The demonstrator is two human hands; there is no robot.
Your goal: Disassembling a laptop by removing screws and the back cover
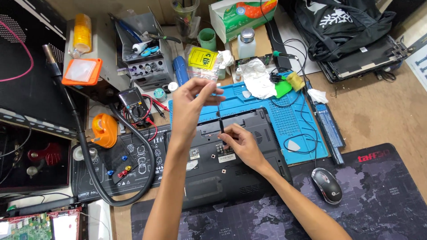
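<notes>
Left hand (189, 100) pinches the screwdriver (220, 120) top at twelve o'clock, right hand (238, 142) grips its tip, steadying it upright on the laptop (235, 173).

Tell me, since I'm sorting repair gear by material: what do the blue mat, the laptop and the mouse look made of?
Blue mat: probably silicone or rubber; matte, with moulded compartments and ridges.
Laptop: likely plastic; matte black shell with vent slots.
Mouse: plastic, glossy black top with grey sides showing reflections.

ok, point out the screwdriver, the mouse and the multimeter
screwdriver (220, 120), head view, middle of the dark shaft
mouse (327, 185), head view, centre of its grey top shell
multimeter (133, 103), head view, its dial face
</notes>
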